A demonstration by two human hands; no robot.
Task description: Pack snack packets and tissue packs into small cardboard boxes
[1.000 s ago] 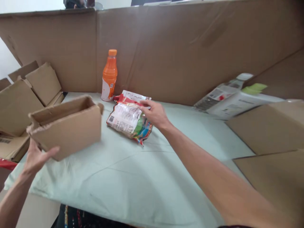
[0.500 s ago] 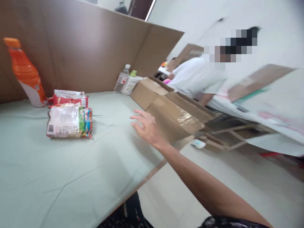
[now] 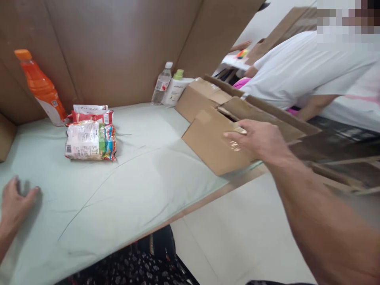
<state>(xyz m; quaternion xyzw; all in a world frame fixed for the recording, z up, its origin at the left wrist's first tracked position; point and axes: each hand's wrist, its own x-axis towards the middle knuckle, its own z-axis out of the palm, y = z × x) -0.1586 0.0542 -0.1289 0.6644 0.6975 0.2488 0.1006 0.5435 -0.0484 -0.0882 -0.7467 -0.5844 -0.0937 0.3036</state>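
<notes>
My right hand [image 3: 257,139] reaches out to the right edge of the table and grips the top of a flattened cardboard box [image 3: 212,141], fingers curled over its taped edge. My left hand [image 3: 14,204] rests on the pale green table cover [image 3: 142,174] at the near left, fingers bent and spread, holding nothing. A snack packet [image 3: 90,141] lies on the table between the hands, with a red and white packet [image 3: 90,113] behind it.
An orange drink bottle [image 3: 41,89] leans at the back left against the cardboard wall [image 3: 118,47]. A clear water bottle [image 3: 162,83] and a white bottle with a green cap [image 3: 175,87] stand at the back. Another cardboard box [image 3: 198,97] sits behind. A person in a white shirt [image 3: 297,67] sits to the right.
My right hand moved right from above the table and took hold of the flattened box. My left hand came into view on the table. The view tilted and shifted.
</notes>
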